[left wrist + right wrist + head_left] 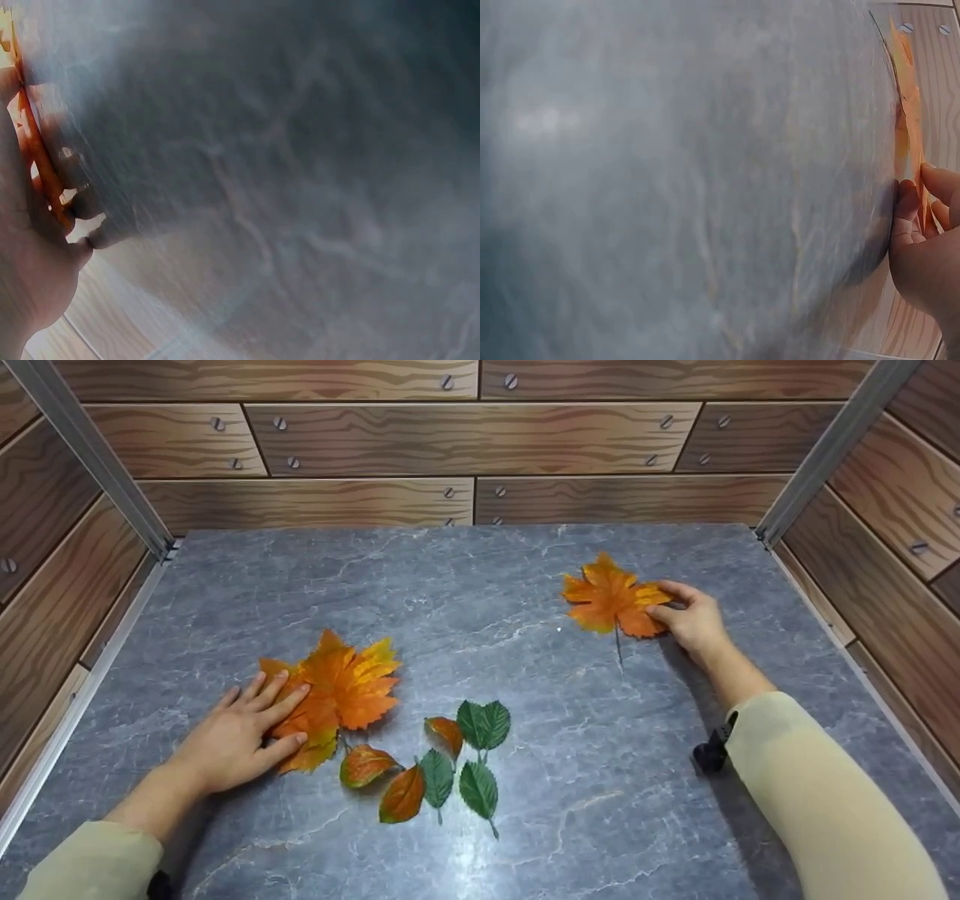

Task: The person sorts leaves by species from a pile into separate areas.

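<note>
On the left of the table, my left hand [234, 735] rests with straight, spread fingers on overlapping orange maple leaves [349, 682]. The left wrist view shows an edge of that orange leaf layer [41, 157] under the fingers. Toward the back right, my right hand [694, 619] pinches the right edge of a single orange maple leaf [606, 598] between thumb and fingers; its dark stem points toward me. In the right wrist view the same leaf [907, 97] appears edge-on, with the thumb on one side and fingers on the other.
Smaller leaves lie at the front middle: orange-green ones [403, 795] and several green ones [478, 789], with a paired green leaf [484, 725] behind. The grey marbled table [465, 615] is bordered by wood-patterned walls [472, 439] with metal corner posts [832, 457].
</note>
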A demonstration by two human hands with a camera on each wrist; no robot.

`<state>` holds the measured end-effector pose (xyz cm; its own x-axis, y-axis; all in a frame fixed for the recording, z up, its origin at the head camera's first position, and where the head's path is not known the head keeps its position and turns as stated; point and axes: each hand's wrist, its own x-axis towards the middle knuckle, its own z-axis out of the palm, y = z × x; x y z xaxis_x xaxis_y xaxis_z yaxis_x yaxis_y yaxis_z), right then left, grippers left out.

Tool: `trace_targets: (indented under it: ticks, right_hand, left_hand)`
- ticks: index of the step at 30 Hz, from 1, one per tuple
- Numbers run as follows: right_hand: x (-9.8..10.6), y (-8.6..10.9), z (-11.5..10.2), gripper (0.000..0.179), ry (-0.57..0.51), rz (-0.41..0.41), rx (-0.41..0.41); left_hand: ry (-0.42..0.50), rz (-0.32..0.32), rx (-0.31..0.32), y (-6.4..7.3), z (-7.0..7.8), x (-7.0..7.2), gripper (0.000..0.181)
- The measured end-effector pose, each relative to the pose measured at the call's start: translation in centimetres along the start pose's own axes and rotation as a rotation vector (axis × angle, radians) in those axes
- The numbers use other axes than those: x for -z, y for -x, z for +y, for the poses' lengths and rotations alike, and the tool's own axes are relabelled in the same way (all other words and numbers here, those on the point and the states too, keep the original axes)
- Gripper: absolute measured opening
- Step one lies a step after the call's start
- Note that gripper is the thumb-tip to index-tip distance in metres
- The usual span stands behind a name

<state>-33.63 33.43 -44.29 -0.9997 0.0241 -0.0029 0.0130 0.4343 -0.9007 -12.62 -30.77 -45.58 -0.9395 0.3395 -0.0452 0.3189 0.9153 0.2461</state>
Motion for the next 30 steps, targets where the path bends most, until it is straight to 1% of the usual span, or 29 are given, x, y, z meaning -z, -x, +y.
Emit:
trace_targets:
  ticks: [3,8,10,12,16,18,20,23,24,26,30]
  right_hand:
    - [0.1,0.3,-0.2,0.062,0.054,0.003,0.028]
    - [0.7,0.7,-0.7,0.065,0.11,-0.01,0.01]
    - [1.0,0.9,-0.8,0.066,0.147,-0.01,0.004]
    - [1.2,1.1,-0.9,0.066,0.192,-0.008,0.015]
    - [1.2,1.7,-1.0,0.066,0.315,-0.019,0.089]
    - [1.0,2.3,-1.0,0.065,0.379,-0.037,0.175]
    - [0.7,2.8,-1.3,0.066,0.453,-0.083,0.245]
    - [0.0,3.5,-1.6,0.068,0.561,-0.173,0.313]
    - [-0.2,3.7,-1.7,0.071,0.597,-0.209,0.313]
    - [-0.6,4.2,-1.9,0.074,0.663,-0.273,0.289]
    - [-1.2,4.8,-2.0,0.078,0.737,-0.352,0.271]
  left_hand:
    - [0.006,-0.004,0.01,0.0,0.1,0.0,0.076]
    - [0.006,-0.007,0.015,-0.1,0.0,-0.1,0.076]
    - [0.005,-0.006,0.014,-0.1,0.0,-0.1,0.076]
    - [0.004,-0.007,0.014,-0.1,0.0,-0.1,0.076]
    - [0.005,-0.007,0.012,0.0,0.0,0.0,0.076]
    - [0.004,-0.007,0.01,0.0,0.0,-0.1,0.076]
    - [0.004,-0.005,0.01,0.0,0.0,0.0,0.076]
    - [0.002,-0.001,0.006,0.0,-0.1,0.0,0.076]
    - [0.002,-0.001,0.006,0.0,-0.1,0.1,0.076]
    - [0.0,0.001,0.007,0.0,0.0,0.0,0.076]
    - [0.0,0.002,0.005,0.0,0.0,0.0,0.076]
